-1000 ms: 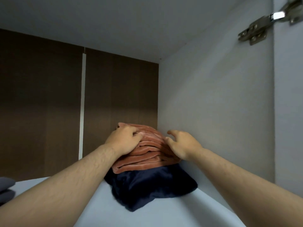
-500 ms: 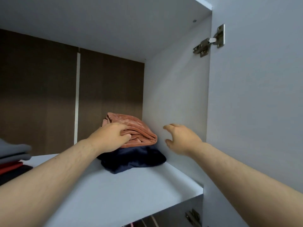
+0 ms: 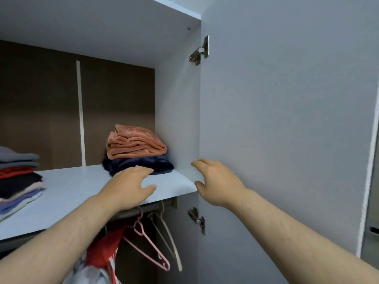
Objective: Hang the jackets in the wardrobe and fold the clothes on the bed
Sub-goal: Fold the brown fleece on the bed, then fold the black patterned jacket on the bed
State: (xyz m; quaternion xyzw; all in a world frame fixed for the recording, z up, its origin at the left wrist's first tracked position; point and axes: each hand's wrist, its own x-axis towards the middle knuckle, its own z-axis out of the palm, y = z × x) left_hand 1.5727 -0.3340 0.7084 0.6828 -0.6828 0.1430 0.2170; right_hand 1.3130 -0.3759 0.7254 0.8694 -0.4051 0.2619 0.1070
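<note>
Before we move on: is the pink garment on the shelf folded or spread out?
Folded: the pink garment lies in stacked layers atop the dark blue garment on the shelf.

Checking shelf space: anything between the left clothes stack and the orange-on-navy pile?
No: bare shelf between clothes stack and orange-on-navy pile, per head view.

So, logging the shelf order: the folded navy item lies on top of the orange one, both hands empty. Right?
Not quite: the head view shows the orange item lying on top of the navy item, not under it. The left hand and right hand are indeed empty.
</note>
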